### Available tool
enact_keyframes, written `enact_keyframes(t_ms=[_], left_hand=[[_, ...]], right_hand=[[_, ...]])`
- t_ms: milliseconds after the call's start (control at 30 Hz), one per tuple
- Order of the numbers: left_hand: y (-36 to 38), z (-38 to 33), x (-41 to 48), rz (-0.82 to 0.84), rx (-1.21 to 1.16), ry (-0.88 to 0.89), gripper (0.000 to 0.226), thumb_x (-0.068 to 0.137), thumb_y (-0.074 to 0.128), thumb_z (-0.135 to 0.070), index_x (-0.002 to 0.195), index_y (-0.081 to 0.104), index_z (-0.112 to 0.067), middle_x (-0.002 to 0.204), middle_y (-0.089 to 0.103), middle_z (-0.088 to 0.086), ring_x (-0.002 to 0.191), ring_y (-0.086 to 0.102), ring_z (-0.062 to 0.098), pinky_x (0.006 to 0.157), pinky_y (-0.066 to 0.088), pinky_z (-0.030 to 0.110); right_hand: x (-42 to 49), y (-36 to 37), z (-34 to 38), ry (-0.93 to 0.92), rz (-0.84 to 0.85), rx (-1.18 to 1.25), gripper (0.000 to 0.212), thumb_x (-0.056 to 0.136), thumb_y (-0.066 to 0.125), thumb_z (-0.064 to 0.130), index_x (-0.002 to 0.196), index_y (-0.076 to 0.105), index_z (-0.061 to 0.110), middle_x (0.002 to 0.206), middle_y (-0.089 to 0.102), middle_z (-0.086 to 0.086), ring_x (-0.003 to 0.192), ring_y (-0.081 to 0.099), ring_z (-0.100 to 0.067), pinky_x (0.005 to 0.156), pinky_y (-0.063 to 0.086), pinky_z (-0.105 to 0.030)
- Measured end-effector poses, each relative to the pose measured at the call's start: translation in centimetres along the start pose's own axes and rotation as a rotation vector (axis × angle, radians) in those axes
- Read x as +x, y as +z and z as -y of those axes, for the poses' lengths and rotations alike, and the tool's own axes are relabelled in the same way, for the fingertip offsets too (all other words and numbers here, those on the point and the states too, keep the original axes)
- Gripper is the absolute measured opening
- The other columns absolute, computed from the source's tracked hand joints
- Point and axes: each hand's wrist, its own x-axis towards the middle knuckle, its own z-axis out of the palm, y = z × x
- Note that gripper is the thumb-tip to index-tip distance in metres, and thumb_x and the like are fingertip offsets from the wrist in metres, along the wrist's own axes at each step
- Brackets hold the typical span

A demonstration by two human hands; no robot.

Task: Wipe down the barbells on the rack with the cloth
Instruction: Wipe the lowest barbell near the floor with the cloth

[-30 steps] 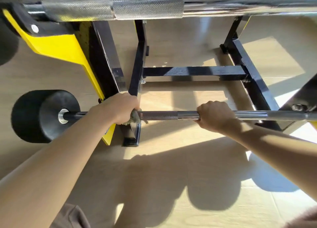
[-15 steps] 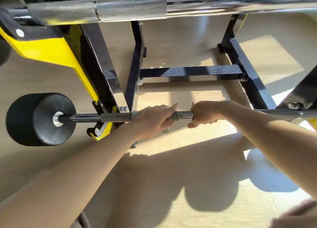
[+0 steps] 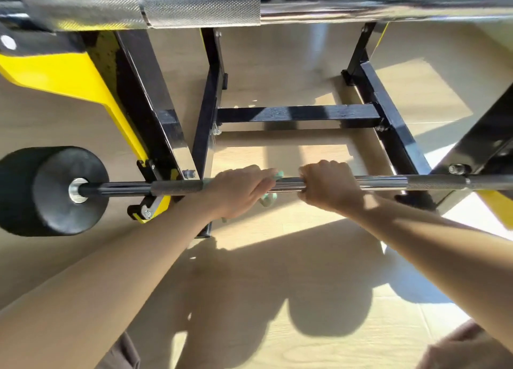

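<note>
Two forearms of mine come in from the bottom corners, with scraps of brown clothing cut off at the lower edge. Large and blurred across the top runs the upper barbell (image 3: 200, 6), its knurled sleeve sharp enough to read, its ends out of view. Lower down, my left hand (image 3: 238, 191) curls over the lower barbell (image 3: 388, 182) with the cloth (image 3: 279, 174) pressed under it. Most of the cloth is hidden by my palm, and only teal scraps show past my fingertips and hanging below the bar. Just beside it, my right hand (image 3: 327, 186) is wrapped tight around the bare shaft, knuckles up. The two hands are near each other but not touching. The bar lies level on the rack (image 3: 297, 113), a black weight (image 3: 55, 191) at its left end; its right end is cut off by the edge. A yellow plate (image 3: 69, 77) sits on the rack's left upright. Farthest down, the pale wood floor (image 3: 277, 152) carries my shadow, too smeared to read in detail.
</note>
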Motion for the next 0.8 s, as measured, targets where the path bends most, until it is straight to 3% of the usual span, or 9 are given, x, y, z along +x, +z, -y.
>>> enact_keyframes(t_ms=[100, 167, 267, 367, 433, 533, 633, 733, 800], left_hand=[[0.5, -2.2, 0.7, -0.05, 0.032, 0.072, 0.054, 0.105, 0.021, -0.05, 0.154, 0.025, -0.029, 0.1, 0.054, -0.004, 0.078, 0.052, 0.014, 0.071, 0.043, 0.036], [-0.1, -1.2, 0.2, 0.008, 0.004, 0.052, 0.058, 0.104, 0.017, -0.052, 0.157, 0.02, -0.03, 0.1, 0.055, -0.005, 0.081, 0.053, 0.013, 0.069, 0.041, 0.034], [-1.7, 2.0, -1.2, 0.123, -0.049, -0.116, 0.063, 0.101, 0.013, -0.059, 0.144, 0.045, -0.026, 0.104, 0.064, 0.001, 0.093, 0.061, 0.019, 0.077, 0.045, 0.037], [-3.2, 3.6, -2.6, 0.185, -0.031, -0.313, 0.064, 0.103, 0.012, -0.058, 0.139, 0.052, -0.024, 0.13, 0.062, 0.003, 0.121, 0.055, 0.025, 0.094, 0.04, 0.04], [-3.7, 3.9, -3.2, 0.201, -0.023, -0.377, 0.061, 0.106, 0.012, -0.054, 0.135, 0.056, -0.023, 0.125, 0.062, 0.006, 0.118, 0.055, 0.026, 0.089, 0.037, 0.039], [-3.8, 3.5, -3.0, 0.136, -0.268, -0.338, 0.052, 0.108, 0.02, -0.044, 0.109, 0.062, -0.014, 0.1, 0.063, 0.008, 0.098, 0.057, 0.026, 0.083, 0.04, 0.04], [-3.3, 2.3, -2.0, 0.035, -0.421, -0.215, 0.039, 0.109, 0.031, -0.03, 0.137, 0.057, -0.022, 0.125, 0.057, -0.011, 0.116, 0.052, 0.009, 0.103, 0.041, 0.034], [-2.3, 0.8, -1.6, -0.048, -0.314, -0.105, 0.04, 0.105, 0.048, -0.023, 0.145, 0.05, -0.025, 0.132, 0.063, -0.002, 0.114, 0.06, 0.015, 0.096, 0.051, 0.04], [-1.8, 1.0, -2.2, -0.074, -0.262, -0.078, 0.044, 0.101, 0.057, -0.025, 0.145, 0.052, -0.03, 0.126, 0.068, 0.0, 0.099, 0.062, 0.009, 0.086, 0.052, 0.032]], right_hand=[[-1.7, 2.4, 0.3, -0.081, -0.263, -0.059, 0.018, 0.087, 0.063, 0.031, 0.096, 0.059, 0.016, 0.083, 0.069, -0.005, 0.075, 0.066, -0.03, 0.068, 0.051, -0.037], [-1.3, 2.1, 0.3, -0.086, -0.256, -0.098, 0.02, 0.089, 0.064, 0.034, 0.093, 0.061, 0.014, 0.078, 0.069, -0.006, 0.069, 0.065, -0.03, 0.062, 0.05, -0.034], [-0.1, 0.6, 0.2, -0.082, -0.103, -0.198, 0.031, 0.094, 0.055, 0.046, 0.097, 0.065, 0.017, 0.087, 0.071, -0.007, 0.078, 0.067, -0.032, 0.06, 0.037, -0.032], [0.6, 0.2, -0.3, -0.141, -0.024, -0.183, 0.04, 0.095, 0.051, 0.054, 0.097, 0.066, 0.017, 0.089, 0.068, -0.006, 0.08, 0.064, -0.031, 0.061, 0.038, -0.033], [1.0, -0.1, -0.4, -0.151, 0.068, -0.139, 0.046, 0.096, 0.049, 0.058, 0.095, 0.065, 0.015, 0.085, 0.062, -0.003, 0.076, 0.057, -0.027, 0.062, 0.041, -0.033], [1.7, -0.9, -0.4, -0.151, 0.228, -0.046, 0.049, 0.094, 0.052, 0.059, 0.092, 0.066, 0.012, 0.077, 0.053, 0.003, 0.069, 0.052, -0.018, 0.063, 0.043, -0.031], [2.4, -1.3, -0.4, -0.128, 0.372, 0.053, 0.044, 0.092, 0.06, 0.053, 0.089, 0.064, 0.009, 0.075, 0.056, 0.0, 0.063, 0.053, -0.014, 0.06, 0.048, -0.032], [3.0, -1.6, -0.7, -0.054, 0.522, 0.262, 0.041, 0.087, 0.071, 0.044, 0.091, 0.065, 0.003, 0.065, 0.058, -0.004, 0.051, 0.054, -0.022, 0.053, 0.047, -0.033], [3.2, -1.9, -0.9, -0.011, 0.607, 0.361, 0.04, 0.086, 0.074, 0.037, 0.091, 0.064, -0.001, 0.057, 0.05, -0.005, 0.045, 0.044, -0.02, 0.05, 0.041, -0.03]])
